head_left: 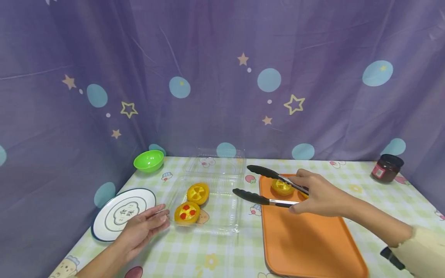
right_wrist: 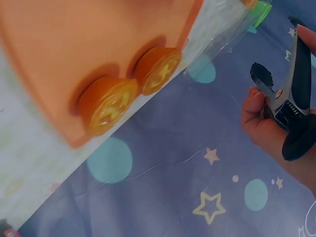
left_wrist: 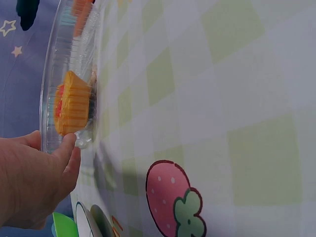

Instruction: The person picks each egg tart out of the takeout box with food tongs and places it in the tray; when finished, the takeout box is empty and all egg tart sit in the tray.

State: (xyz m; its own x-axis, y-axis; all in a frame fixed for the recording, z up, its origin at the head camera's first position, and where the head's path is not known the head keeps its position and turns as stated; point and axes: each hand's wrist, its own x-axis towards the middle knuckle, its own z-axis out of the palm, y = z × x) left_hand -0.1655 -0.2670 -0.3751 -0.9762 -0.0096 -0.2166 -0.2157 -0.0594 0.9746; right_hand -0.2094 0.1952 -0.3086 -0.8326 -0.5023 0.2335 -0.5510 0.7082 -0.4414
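Note:
My right hand (head_left: 321, 195) grips a pair of black-tipped metal tongs (head_left: 278, 202), their arms spread with nothing between them, above an orange tray (head_left: 306, 243). Two toy egg tarts lie at the tray's far end; the right wrist view shows one tart (right_wrist: 108, 104) beside the other tart (right_wrist: 159, 70). A clear plastic box (head_left: 222, 208) with its lid (head_left: 215, 164) folded back stands left of the tray. Inside it, a plain yellow tart (head_left: 198, 194) sits behind a red-dotted tart (head_left: 187, 212). My left hand (head_left: 140, 229) touches the box's left side, fingers mostly straight.
A white plate with a dark rim (head_left: 104, 220) lies left of the box, near my left hand. Behind it stands a green bowl (head_left: 148, 161). A dark-lidded jar (head_left: 386, 168) is at the far right. A purple curtain (head_left: 215, 58) hangs behind the checked tablecloth (head_left: 180, 255).

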